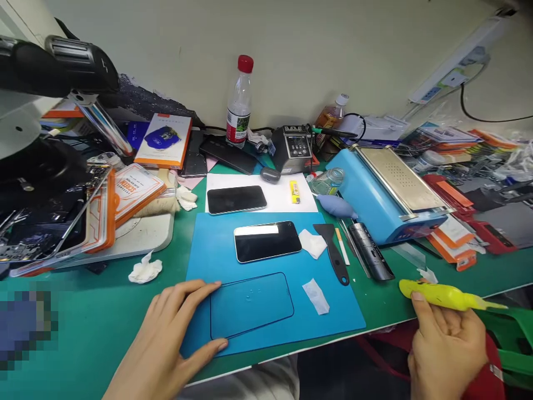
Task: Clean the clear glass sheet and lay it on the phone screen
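A clear glass phone panel (pixel 252 305) with a thin black border lies on or just above the blue mat (pixel 345 311). My left hand (pixel 179 328) spans its left end, fingertips at the upper edge and thumb at the lower edge. Small marks or drops show on the panel. Off the mat at the right, my right hand (pixel 449 339) grips a yellow squeeze tube (pixel 441 294) whose narrow nozzle points right. A phone (pixel 267 242) lies behind the panel. White wipes (pixel 315 296) and a black plastic scraper (pixel 335 255) lie to its right.
Another phone (pixel 237 199) and a yellow lighter (pixel 295 192) rest on white paper. At right stand a blue machine with a metal plate (pixel 383 194) and a blower bulb (pixel 336 205). Microscope parts (pixel 62 66) and stacked boxes (pixel 164 141) crowd the left; a bottle (pixel 239 111) stands behind.
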`<state>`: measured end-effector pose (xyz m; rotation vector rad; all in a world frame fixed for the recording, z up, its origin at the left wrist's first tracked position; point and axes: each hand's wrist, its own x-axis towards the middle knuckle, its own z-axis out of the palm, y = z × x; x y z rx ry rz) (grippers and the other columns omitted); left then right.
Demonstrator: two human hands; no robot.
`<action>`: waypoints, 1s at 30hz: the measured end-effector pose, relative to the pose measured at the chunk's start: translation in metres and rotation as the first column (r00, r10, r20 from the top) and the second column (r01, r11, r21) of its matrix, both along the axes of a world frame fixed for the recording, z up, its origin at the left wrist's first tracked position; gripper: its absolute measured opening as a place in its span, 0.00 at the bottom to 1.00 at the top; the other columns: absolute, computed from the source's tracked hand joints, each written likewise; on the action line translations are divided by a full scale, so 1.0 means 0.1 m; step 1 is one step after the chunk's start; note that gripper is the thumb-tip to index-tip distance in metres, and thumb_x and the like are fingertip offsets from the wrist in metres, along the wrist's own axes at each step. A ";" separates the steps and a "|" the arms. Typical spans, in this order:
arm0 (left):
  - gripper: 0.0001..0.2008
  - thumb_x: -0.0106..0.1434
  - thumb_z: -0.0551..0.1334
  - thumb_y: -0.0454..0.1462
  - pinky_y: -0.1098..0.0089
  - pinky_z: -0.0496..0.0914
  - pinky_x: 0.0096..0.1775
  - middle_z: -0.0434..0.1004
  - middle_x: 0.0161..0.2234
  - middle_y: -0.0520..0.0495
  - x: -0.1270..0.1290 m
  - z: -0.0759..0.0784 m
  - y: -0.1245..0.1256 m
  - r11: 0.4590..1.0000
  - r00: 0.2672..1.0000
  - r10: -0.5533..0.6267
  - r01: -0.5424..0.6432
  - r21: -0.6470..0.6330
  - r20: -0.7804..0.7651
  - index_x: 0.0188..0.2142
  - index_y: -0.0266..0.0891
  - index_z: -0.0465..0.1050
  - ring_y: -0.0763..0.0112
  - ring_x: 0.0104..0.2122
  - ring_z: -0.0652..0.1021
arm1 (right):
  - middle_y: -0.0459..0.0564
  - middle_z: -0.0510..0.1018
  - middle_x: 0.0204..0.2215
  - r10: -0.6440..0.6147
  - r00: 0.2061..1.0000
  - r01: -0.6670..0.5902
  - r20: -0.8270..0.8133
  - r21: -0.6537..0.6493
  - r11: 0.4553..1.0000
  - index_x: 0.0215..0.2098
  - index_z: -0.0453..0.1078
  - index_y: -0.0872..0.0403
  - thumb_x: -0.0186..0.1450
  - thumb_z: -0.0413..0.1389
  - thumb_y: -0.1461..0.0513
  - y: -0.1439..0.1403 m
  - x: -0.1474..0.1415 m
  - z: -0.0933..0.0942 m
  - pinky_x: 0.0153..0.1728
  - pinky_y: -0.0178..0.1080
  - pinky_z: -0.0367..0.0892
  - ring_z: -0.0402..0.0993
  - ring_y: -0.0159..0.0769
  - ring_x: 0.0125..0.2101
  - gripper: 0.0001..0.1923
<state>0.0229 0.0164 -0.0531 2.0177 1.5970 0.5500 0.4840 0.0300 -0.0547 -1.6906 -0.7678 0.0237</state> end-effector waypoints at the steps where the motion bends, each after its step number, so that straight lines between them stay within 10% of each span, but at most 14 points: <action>1: 0.30 0.73 0.66 0.53 0.47 0.71 0.57 0.74 0.61 0.47 0.01 0.01 0.00 1.000 1.000 0.007 -0.007 0.001 0.011 0.71 0.65 0.61 0.47 0.58 0.76 | 0.64 0.84 0.44 0.003 1.000 -0.003 0.015 -0.017 1.000 0.47 0.77 0.56 0.57 0.77 0.55 0.01 0.04 -0.03 0.60 0.62 0.72 0.82 0.65 0.54 0.26; 8: 0.30 0.72 0.67 0.51 0.45 0.71 0.57 0.74 0.61 0.48 0.04 0.05 0.01 0.999 0.999 0.032 -0.031 -0.019 0.028 0.70 0.67 0.62 0.47 0.58 0.76 | 0.69 0.72 0.66 -0.091 0.940 0.063 0.328 0.097 0.993 0.70 0.68 0.48 0.60 0.76 0.56 -0.17 -0.34 -0.01 0.61 0.67 0.69 0.72 0.67 0.64 0.43; 11: 0.30 0.72 0.68 0.51 0.44 0.71 0.58 0.73 0.62 0.47 0.03 0.05 0.03 0.999 0.999 0.023 -0.022 -0.036 0.025 0.70 0.66 0.62 0.46 0.59 0.76 | 0.57 0.84 0.47 0.193 0.882 -0.155 0.431 -0.122 0.980 0.51 0.83 0.50 0.66 0.71 0.55 -0.30 -0.83 0.06 0.55 0.58 0.74 0.82 0.55 0.49 0.17; 14: 0.32 0.70 0.69 0.54 0.45 0.71 0.59 0.71 0.64 0.47 0.00 0.05 0.05 0.998 1.000 0.000 0.002 -0.060 0.020 0.69 0.66 0.62 0.46 0.61 0.74 | 0.53 0.84 0.47 0.527 0.670 -0.399 0.523 -0.345 0.850 0.54 0.80 0.51 0.73 0.65 0.55 -0.31 -1.20 0.12 0.53 0.50 0.72 0.81 0.46 0.45 0.15; 24: 0.33 0.68 0.70 0.56 0.49 0.74 0.58 0.74 0.63 0.46 -0.01 0.10 0.07 0.998 0.999 -0.015 0.019 -0.068 0.049 0.69 0.63 0.66 0.48 0.59 0.76 | 0.49 0.85 0.41 0.501 0.548 -0.396 0.670 -0.320 0.861 0.51 0.81 0.49 0.73 0.63 0.65 -0.14 -1.49 0.21 0.46 0.46 0.72 0.81 0.41 0.39 0.10; 30: 0.32 0.69 0.70 0.55 0.49 0.74 0.56 0.75 0.61 0.48 -0.02 0.12 0.09 0.999 0.998 -0.037 0.039 -0.028 0.040 0.69 0.63 0.64 0.49 0.58 0.77 | 0.52 0.82 0.42 0.631 0.420 -0.459 0.652 -0.448 0.768 0.55 0.78 0.52 0.75 0.61 0.67 -0.08 -1.95 0.29 0.43 0.43 0.69 0.76 0.40 0.39 0.12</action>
